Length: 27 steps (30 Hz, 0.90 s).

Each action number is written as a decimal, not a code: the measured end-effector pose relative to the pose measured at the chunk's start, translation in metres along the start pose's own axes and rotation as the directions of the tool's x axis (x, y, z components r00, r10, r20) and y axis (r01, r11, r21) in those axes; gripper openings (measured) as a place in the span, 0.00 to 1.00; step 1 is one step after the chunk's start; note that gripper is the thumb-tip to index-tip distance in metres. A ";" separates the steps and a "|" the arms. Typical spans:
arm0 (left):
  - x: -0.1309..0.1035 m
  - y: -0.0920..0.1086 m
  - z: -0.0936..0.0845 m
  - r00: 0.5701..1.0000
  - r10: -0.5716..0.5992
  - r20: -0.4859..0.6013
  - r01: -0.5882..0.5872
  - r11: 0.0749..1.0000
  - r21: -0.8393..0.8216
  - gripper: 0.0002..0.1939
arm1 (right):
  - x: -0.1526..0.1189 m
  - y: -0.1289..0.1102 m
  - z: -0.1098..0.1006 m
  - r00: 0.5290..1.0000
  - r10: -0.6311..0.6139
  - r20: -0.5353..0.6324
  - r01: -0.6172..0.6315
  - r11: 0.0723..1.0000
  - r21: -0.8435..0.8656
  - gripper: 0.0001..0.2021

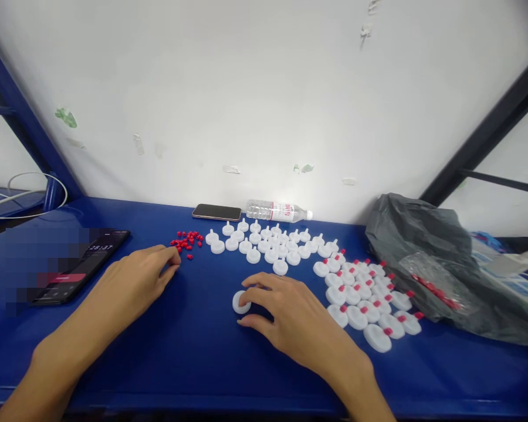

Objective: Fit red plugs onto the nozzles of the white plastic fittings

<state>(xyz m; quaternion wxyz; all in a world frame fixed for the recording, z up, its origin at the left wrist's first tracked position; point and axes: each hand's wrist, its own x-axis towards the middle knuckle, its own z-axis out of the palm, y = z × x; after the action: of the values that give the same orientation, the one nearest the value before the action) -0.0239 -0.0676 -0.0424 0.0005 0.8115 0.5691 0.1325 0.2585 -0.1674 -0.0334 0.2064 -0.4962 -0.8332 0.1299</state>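
Observation:
At the left edge of a loose pile of small red caps, my left hand has its thumb and forefinger pinched together. Whether a red cap is between those fingertips is hidden. My right hand curls its fingers and thumb around a round white lid on the table, with a fingertip on its top. Beyond it stand many white spouted lids with bare nozzles. Right of my right hand is a group of white lids with red-tipped nozzles.
A phone with a timer lies at the left of the blue table. Along the wall are a dark phone and a clear bottle on its side. A grey plastic bag and a clear bag of red pieces occupy the right.

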 end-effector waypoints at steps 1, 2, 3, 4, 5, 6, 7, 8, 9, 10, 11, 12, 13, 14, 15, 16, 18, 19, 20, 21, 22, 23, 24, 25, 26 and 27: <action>-0.001 0.005 -0.002 0.999 0.025 -0.032 -0.026 0.999 -0.043 0.16 | 0.000 0.000 0.000 1.000 -0.006 0.010 0.006 1.000 0.007 0.06; -0.003 0.012 -0.003 0.996 0.061 -0.070 -0.068 0.992 -0.104 0.17 | 0.000 0.001 0.001 1.000 -0.017 0.023 0.016 1.000 0.018 0.08; -0.005 0.019 -0.004 0.989 0.102 -0.111 -0.121 0.976 -0.179 0.18 | -0.001 0.002 0.001 0.999 -0.029 0.038 0.028 0.999 0.030 0.10; -0.008 0.027 -0.005 0.979 0.143 -0.144 -0.177 0.949 -0.262 0.18 | -0.001 0.002 0.001 0.998 -0.045 0.054 0.043 0.998 0.040 0.12; -0.011 0.036 -0.005 0.971 0.179 -0.158 -0.224 0.911 -0.346 0.18 | -0.001 0.002 0.002 0.996 -0.061 0.068 0.058 0.997 0.046 0.13; -0.014 0.045 -0.005 0.967 0.203 -0.157 -0.252 0.865 -0.433 0.17 | -0.001 0.003 0.002 0.995 -0.071 0.075 0.067 0.997 0.048 0.14; -0.018 0.054 -0.005 0.967 0.219 -0.132 -0.256 0.822 -0.509 0.15 | -0.001 0.003 0.001 0.994 -0.074 0.076 0.071 0.996 0.049 0.13; -0.022 0.062 -0.005 0.970 0.217 -0.114 -0.242 0.787 -0.568 0.13 | -0.001 0.003 0.001 0.995 -0.072 0.076 0.068 0.996 0.052 0.13; -0.025 0.070 -0.004 0.972 0.211 -0.104 -0.230 0.759 -0.609 0.11 | -0.001 0.002 0.001 0.995 -0.067 0.076 0.063 0.996 0.056 0.12; -0.028 0.077 -0.004 0.974 0.205 -0.096 -0.218 0.741 -0.635 0.10 | 0.000 0.002 0.000 0.995 -0.065 0.077 0.060 0.996 0.062 0.12; -0.030 0.082 -0.002 0.976 0.200 -0.091 -0.211 0.731 -0.649 0.09 | 0.000 0.001 -0.001 0.995 -0.065 0.079 0.059 0.996 0.065 0.12; -0.031 0.086 -0.001 0.975 0.202 -0.088 -0.209 0.726 -0.655 0.09 | 0.000 0.001 -0.001 0.995 -0.066 0.081 0.061 0.996 0.062 0.12; -0.031 0.089 0.001 0.974 0.211 -0.081 -0.212 0.725 -0.656 0.09 | 0.000 0.000 -0.002 0.995 -0.066 0.081 0.062 0.997 0.051 0.12; -0.031 0.090 0.003 0.971 0.226 -0.073 -0.218 0.725 -0.654 0.09 | 0.000 -0.001 -0.002 0.995 -0.064 0.081 0.062 0.998 0.034 0.12; -0.030 0.091 0.005 0.968 0.242 -0.064 -0.224 0.726 -0.650 0.10 | 0.000 -0.001 -0.003 0.995 -0.062 0.080 0.061 0.998 0.015 0.11; -0.029 0.092 0.007 0.965 0.256 -0.058 -0.231 0.727 -0.646 0.10 | 0.000 -0.002 -0.003 0.995 -0.060 0.081 0.061 0.998 -0.002 0.11; -0.028 0.092 0.010 0.961 0.271 -0.048 -0.239 0.738 -0.632 0.10 | 0.000 -0.003 -0.004 0.994 -0.063 0.085 0.066 0.997 -0.032 0.10; -0.027 0.092 0.011 0.961 0.273 -0.043 -0.239 0.744 -0.624 0.10 | 0.000 -0.003 -0.004 0.994 -0.067 0.086 0.071 0.997 -0.041 0.10; -0.027 0.091 0.011 0.961 0.275 -0.035 -0.237 0.749 -0.619 0.10 | -0.001 -0.003 -0.004 0.994 -0.072 0.087 0.076 0.996 -0.047 0.11; -0.027 0.091 0.011 0.961 0.276 -0.025 -0.233 0.754 -0.615 0.10 | -0.001 -0.003 -0.004 0.993 -0.072 0.090 0.077 0.996 -0.052 0.11; -0.028 0.090 0.011 0.961 0.276 -0.016 -0.228 0.755 -0.614 0.10 | -0.001 -0.003 -0.003 0.993 -0.070 0.092 0.075 0.996 -0.055 0.12; -0.028 0.090 0.011 0.961 0.275 -0.012 -0.223 0.754 -0.618 0.10 | -0.001 -0.003 -0.003 0.994 -0.066 0.091 0.070 0.996 -0.052 0.12; -0.029 0.089 0.011 0.963 0.271 -0.011 -0.218 0.751 -0.623 0.10 | -0.001 -0.002 -0.003 0.994 -0.061 0.090 0.066 0.997 -0.046 0.12; -0.029 0.089 0.010 0.964 0.265 -0.011 -0.213 0.748 -0.628 0.10 | -0.002 -0.002 -0.003 0.994 -0.058 0.089 0.062 0.997 -0.039 0.11; -0.029 0.089 0.010 0.965 0.262 -0.013 -0.211 0.746 -0.632 0.10 | -0.002 -0.003 -0.002 0.994 -0.055 0.091 0.058 0.998 -0.031 0.12; -0.029 0.089 0.010 0.965 0.261 -0.016 -0.212 0.744 -0.633 0.10 | -0.002 -0.003 -0.002 0.994 -0.051 0.093 0.053 0.998 -0.025 0.12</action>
<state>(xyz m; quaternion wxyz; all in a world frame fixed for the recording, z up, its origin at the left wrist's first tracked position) 0.0509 -0.1238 -0.0450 0.2759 0.8341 0.3841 0.2841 0.2582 -0.1710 -0.0306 0.1642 -0.4706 -0.8562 0.1358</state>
